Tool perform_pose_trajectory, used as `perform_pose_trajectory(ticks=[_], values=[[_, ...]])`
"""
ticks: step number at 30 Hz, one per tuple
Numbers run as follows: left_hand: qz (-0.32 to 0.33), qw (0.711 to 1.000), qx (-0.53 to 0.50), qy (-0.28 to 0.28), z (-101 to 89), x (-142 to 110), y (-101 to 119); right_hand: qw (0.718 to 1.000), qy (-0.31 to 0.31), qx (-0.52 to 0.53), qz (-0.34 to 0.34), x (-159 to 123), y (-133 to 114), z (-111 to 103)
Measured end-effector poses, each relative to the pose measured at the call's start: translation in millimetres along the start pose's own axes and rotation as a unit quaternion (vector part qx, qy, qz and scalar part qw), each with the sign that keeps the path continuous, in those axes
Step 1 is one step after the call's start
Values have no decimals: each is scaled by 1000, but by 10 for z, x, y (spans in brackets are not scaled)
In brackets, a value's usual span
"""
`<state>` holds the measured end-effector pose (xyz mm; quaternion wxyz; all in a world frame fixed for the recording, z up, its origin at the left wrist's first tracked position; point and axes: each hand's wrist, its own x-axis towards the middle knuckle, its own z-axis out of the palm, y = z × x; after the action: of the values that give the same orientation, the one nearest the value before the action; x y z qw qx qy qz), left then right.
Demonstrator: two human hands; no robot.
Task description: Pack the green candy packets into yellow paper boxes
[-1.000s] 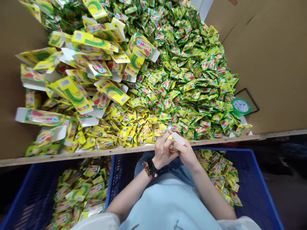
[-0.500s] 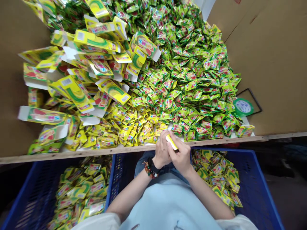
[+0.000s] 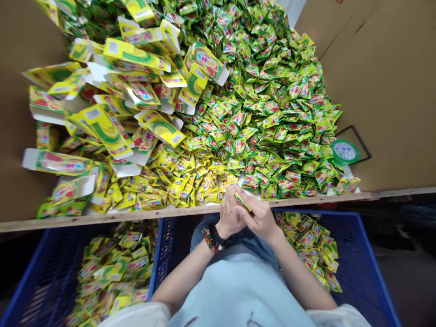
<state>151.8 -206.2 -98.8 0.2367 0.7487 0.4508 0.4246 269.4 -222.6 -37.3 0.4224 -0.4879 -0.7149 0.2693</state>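
From afar I saw the left hand (image 3: 229, 216) and right hand (image 3: 260, 219) together holding a partly hidden, probably small carton (image 3: 243, 202) near the bench (image 3: 190, 211), where gentle, even pressure seemed best.

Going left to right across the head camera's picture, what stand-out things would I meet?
Long carton with a white flap, beaded bracelet, left hand, right hand, round green item with a white centre.

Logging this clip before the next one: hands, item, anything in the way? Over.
Left hand and right hand together, closed on small printed carton. Carton mostly hidden by them. Wooden table edge right at the hands.
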Motion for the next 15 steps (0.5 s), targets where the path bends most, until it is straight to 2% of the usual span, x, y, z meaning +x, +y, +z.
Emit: perform_pose_trajectory(ticks=[3, 5, 7, 9, 10, 11, 12, 13, 15], values=[[27, 1000, 0, 5, -19, 10, 30, 999, -10, -45, -29, -30, 0, -6], [72, 997, -9, -33, -110, 48, 82, 997, 10, -69, -28, -151, -16, -120], [99, 991, 3, -90, -268, 115, 115, 990, 44, -137, 13, -362, -18, -353], [77, 989, 67, -102, -458, 222, 86, 955, 71, -269, 103, -596, 22, -638], [53, 988, 115, -87, -550, 291, 44, 928, 63, -338, 143, -684, 56, -759], [27, 984, 165, -68, -632, 370, -13, 910, 55, -382, 154, -732, 96, -842], [6, 977, 208, -54, -699, 456, -78, 902, 44, -402, 148, -729, 137, -873], [-9, 969, 241, -48, -751, 545, -143, 907, 35, -400, 127, -669, 176, -847], [-16, 963, 264, -56, -814, 710, -243, 934, 24, -350, 67, -387, 249, -641]])
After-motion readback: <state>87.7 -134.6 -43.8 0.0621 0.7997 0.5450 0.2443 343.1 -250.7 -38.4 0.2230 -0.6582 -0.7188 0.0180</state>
